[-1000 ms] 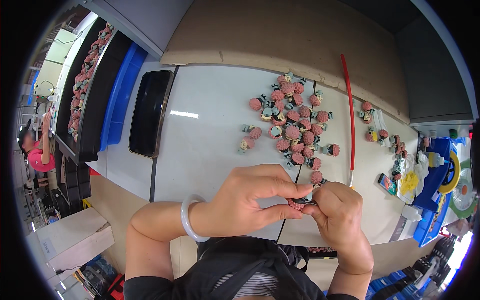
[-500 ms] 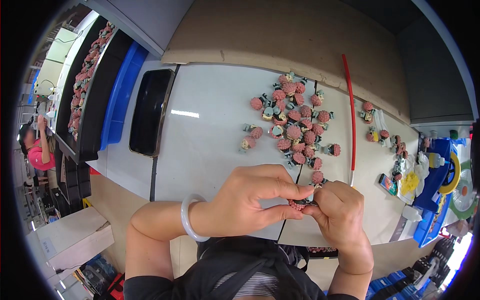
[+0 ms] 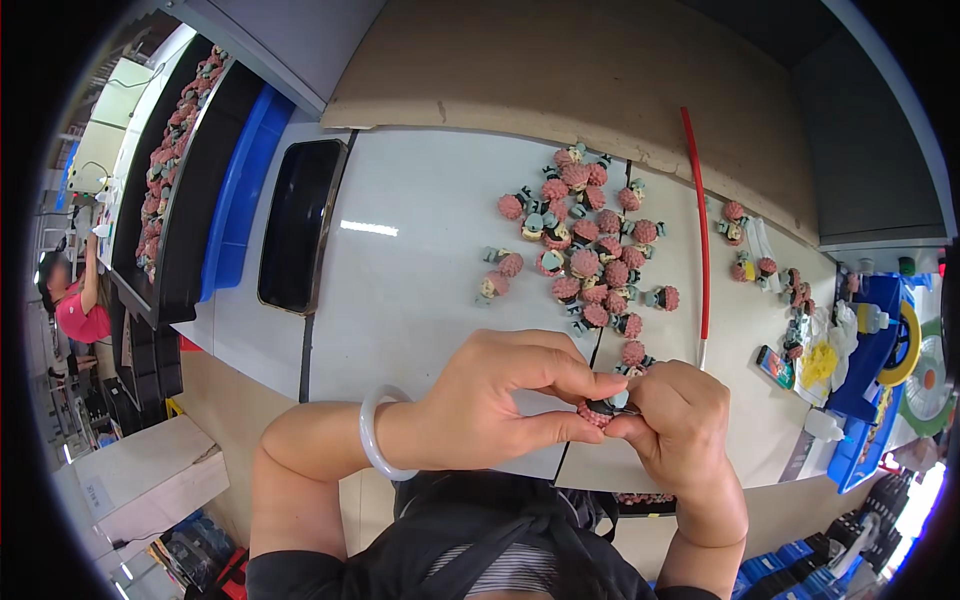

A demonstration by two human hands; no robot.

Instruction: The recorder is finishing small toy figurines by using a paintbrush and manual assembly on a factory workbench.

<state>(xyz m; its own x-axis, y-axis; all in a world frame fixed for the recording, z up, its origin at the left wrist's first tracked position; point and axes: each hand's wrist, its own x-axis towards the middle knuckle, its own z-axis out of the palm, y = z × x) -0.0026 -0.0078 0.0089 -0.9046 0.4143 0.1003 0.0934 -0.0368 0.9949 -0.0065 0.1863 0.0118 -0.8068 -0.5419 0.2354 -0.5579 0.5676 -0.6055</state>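
Observation:
Between the thumb and fingertips of my left hand [image 3: 505, 395] is a small toy figurine [image 3: 596, 413], pink and knobbly below, with black and pale green parts above. My right hand [image 3: 682, 415] is curled closed against its right side. A thin dark tip shows between its thumb and the figurine, but the rest of what it grips is hidden. Just beyond my hands, a loose cluster of similar figurines [image 3: 585, 263] lies on the white tabletop [image 3: 420, 270]. Two of them [image 3: 502, 272] sit apart at its left.
A dark phone [image 3: 302, 225] lies at the left, beside a blue bin [image 3: 238, 190] and a black tray [image 3: 190, 230] full of figurines. A red rod [image 3: 700, 220] stretches along the right. Farther right are a white bottle [image 3: 823, 427], a yellow roll [image 3: 905, 345] and blue trays [image 3: 855, 440].
The figurine has tilted slightly in my fingers, showing more of its pink underside. My hands stay almost in place. At the far left, a person in pink has lowered an arm.

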